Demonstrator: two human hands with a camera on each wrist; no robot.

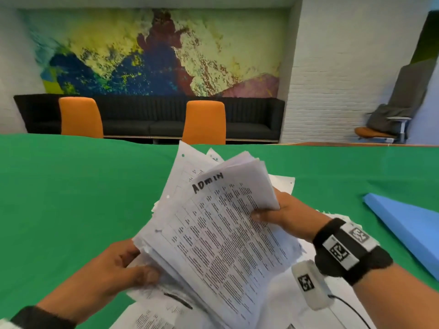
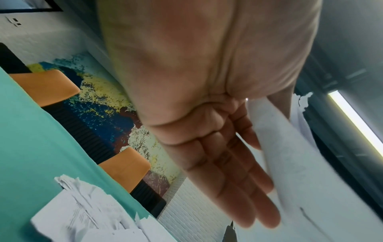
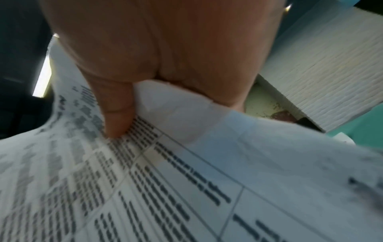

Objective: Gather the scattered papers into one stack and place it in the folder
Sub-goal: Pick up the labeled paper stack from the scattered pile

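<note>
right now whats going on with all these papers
A person is gathering loose sheets over a green table. Both hands hold a thick, uneven bundle of papers: the right hand pinches its far edge with the thumb on top, and the left hand supports the near corner. The top sheet has ADMIN handwritten on it. More sheets lie on the table beneath. The blue folder lies off to the right, untouched.
</note>
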